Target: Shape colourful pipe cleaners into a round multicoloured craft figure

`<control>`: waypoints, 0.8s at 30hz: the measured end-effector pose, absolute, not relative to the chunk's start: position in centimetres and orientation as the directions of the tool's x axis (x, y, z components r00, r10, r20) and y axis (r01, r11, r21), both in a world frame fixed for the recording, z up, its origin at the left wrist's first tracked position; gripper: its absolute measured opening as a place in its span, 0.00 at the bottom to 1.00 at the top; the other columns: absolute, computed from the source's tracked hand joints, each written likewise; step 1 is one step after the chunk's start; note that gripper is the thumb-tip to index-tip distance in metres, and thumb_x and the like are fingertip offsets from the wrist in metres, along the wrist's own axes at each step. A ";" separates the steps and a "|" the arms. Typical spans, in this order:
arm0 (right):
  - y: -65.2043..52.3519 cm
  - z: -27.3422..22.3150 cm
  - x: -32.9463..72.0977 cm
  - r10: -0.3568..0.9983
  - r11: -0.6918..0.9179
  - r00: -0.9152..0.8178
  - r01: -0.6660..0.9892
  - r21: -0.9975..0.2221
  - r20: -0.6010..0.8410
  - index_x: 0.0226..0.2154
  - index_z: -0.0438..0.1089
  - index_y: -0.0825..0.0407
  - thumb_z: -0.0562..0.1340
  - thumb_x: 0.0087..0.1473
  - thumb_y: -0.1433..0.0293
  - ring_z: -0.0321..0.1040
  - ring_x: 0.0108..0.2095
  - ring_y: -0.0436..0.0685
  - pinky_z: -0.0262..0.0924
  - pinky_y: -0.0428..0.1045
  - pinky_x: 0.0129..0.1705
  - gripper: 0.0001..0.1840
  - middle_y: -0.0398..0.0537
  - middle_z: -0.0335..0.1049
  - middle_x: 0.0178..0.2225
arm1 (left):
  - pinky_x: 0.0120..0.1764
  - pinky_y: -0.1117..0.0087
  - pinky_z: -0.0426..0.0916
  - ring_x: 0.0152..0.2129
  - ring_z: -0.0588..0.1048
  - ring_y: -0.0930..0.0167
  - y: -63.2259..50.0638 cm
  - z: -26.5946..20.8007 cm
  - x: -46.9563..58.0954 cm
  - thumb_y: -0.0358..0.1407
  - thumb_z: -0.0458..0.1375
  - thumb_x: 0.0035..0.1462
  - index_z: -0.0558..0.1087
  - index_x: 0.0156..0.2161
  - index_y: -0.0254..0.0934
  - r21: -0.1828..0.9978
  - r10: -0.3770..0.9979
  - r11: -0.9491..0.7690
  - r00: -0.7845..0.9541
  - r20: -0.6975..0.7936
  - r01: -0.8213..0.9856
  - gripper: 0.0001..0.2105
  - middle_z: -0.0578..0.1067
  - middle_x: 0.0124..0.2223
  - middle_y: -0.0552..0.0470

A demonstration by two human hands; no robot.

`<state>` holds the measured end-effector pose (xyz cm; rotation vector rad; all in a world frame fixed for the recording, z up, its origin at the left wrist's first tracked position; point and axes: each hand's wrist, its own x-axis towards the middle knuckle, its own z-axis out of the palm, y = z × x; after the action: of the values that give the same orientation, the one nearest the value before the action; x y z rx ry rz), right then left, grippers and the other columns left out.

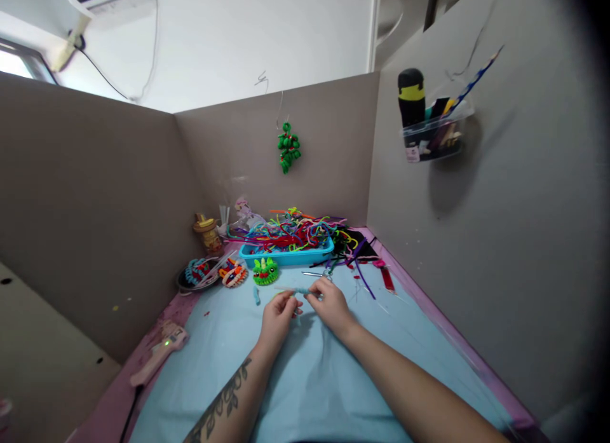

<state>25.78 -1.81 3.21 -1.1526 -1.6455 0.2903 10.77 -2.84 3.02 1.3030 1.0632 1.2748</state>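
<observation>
My left hand pinched one end of a short light-blue fuzzy coil between thumb and fingers, and my right hand gripped the other end, so the piece bridged the small gap between them. A thin pale strand stuck out past my left fingertips; I couldn't tell whether it belonged to the coil. If either pinch had slackened, I judged, the turns could have sprung loose, and uneven twisting might have bent the piece. Just beyond my right fingers lay a slim metal tool, its point towards the left, close enough to snag a knuckle on a careless reach. Near my left hand, on its outer side, was a loose light-blue scrap, easily swept off by a sleeve or wrist. Farther ahead sat a green horned figure, then a blue tray heaped with tangled fuzzy stems, where pulling one could have dragged others out. Well to the left of my hands, a pink glue gun showed a green light; if hot, it could have burned a straying forearm.
</observation>
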 end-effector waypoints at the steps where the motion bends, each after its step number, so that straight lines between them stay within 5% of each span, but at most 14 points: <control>1: -1.8 3.2 25.8 0.792 0.505 0.020 0.541 -0.673 0.610 0.21 0.63 0.51 0.57 0.44 0.76 0.61 0.28 0.52 0.54 0.46 0.31 0.05 0.43 0.61 0.25 | 0.26 0.73 0.65 0.22 0.73 0.72 -2.9 3.0 10.8 0.42 0.59 0.47 0.70 0.40 0.31 0.990 0.989 -0.132 0.062 0.135 -0.050 0.17 0.76 0.28 0.48; 14: -2.0 3.1 25.4 0.775 0.510 0.005 0.587 -0.629 0.632 0.20 0.56 0.50 0.55 0.41 0.79 0.58 0.27 0.52 0.50 0.45 0.28 0.08 0.42 0.58 0.25 | 0.26 0.73 0.64 0.21 0.72 0.72 -3.0 3.4 10.9 0.41 0.61 0.44 0.73 0.31 0.31 0.984 0.985 -0.175 0.000 0.175 -0.038 0.13 0.74 0.25 0.49; 24: -2.4 3.1 25.2 0.779 0.507 -0.032 0.620 -0.599 0.626 0.22 0.56 0.50 0.57 0.44 0.78 0.59 0.28 0.52 0.51 0.46 0.30 0.09 0.42 0.58 0.27 | 0.24 0.76 0.61 0.20 0.67 0.76 -2.7 3.4 10.7 0.41 0.64 0.39 0.73 0.35 0.32 0.982 0.987 -0.142 -0.090 0.131 -0.122 0.18 0.71 0.24 0.55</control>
<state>25.16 -2.35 3.07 -1.1883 -1.7312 0.1956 10.70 -2.74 3.36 1.1720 1.1034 1.4284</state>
